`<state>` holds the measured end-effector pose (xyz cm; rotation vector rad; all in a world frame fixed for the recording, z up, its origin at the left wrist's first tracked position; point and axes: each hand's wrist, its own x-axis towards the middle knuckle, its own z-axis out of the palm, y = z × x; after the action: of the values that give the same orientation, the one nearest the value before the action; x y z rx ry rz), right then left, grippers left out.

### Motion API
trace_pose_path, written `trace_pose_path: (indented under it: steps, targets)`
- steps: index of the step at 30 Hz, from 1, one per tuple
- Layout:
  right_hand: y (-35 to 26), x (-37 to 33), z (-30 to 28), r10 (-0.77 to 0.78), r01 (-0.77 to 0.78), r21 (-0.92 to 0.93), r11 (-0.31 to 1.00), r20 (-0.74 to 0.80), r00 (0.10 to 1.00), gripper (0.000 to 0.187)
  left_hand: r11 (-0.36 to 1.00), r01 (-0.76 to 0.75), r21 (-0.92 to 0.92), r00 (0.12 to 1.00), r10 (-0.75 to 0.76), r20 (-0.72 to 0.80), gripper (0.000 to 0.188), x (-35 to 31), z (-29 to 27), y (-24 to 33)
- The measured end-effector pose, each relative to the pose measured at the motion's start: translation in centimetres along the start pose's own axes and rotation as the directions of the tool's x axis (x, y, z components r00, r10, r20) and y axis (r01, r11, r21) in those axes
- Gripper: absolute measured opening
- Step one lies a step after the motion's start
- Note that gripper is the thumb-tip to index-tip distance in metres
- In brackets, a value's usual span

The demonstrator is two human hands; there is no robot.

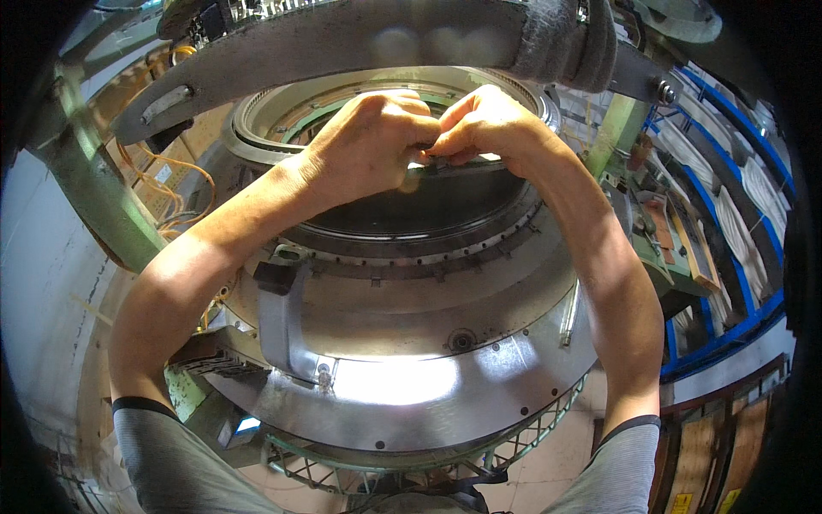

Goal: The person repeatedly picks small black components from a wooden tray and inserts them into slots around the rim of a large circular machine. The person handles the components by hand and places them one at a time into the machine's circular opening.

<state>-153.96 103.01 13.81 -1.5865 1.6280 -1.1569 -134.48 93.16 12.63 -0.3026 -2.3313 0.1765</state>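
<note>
Both my arms reach forward over a large round metal machine that looks like a circular knitting machine. My left hand is closed, fingers curled, at the near rim of the machine's upper ring. Thumb and fingers of my right hand are pinched together, meeting the left fingertips over that rim. Whatever the fingers hold is too small or hidden to name. Below the hands is a dark cylinder wall. Inside the ring, greenish and metal parts show partly behind my hands.
A thick grey metal arm crosses above my hands, grey cloth wrapped round its right part. A green post stands at left, with orange cables beside it. On the right are a tool-strewn bench and blue racks with white material.
</note>
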Motion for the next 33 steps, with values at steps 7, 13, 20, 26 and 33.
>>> trace_pose_path:
  steps: [7,13,20,26,33]
  targets:
    - [-0.1,-0.3,-0.4,-0.002,0.002,0.011,1.000,0.003,1.000,0.015,1.000,0.000,-0.028,1.000,0.000,-0.003,0.014,0.5,0.5,-0.1]
    - [0.5,-0.2,-1.0,0.011,-0.011,-0.002,1.000,-0.016,1.000,0.014,1.000,-0.010,-0.028,1.000,0.010,0.014,0.016,0.9,1.2,-0.4]
    - [1.2,-0.1,-1.8,-0.017,0.017,-0.024,1.000,0.006,1.000,0.015,0.998,-0.009,-0.056,1.000,0.010,0.020,0.017,1.3,1.9,-0.3]
    - [1.2,0.1,-2.6,-0.058,0.061,-0.028,0.998,0.098,0.994,0.013,1.000,-0.009,-0.006,0.999,0.009,0.032,0.016,1.4,1.8,-0.3]
    - [1.5,0.4,-2.3,-0.031,0.032,-0.021,0.999,0.053,0.998,0.012,1.000,0.002,-0.012,0.999,-0.001,0.035,0.015,1.7,1.7,-0.1]
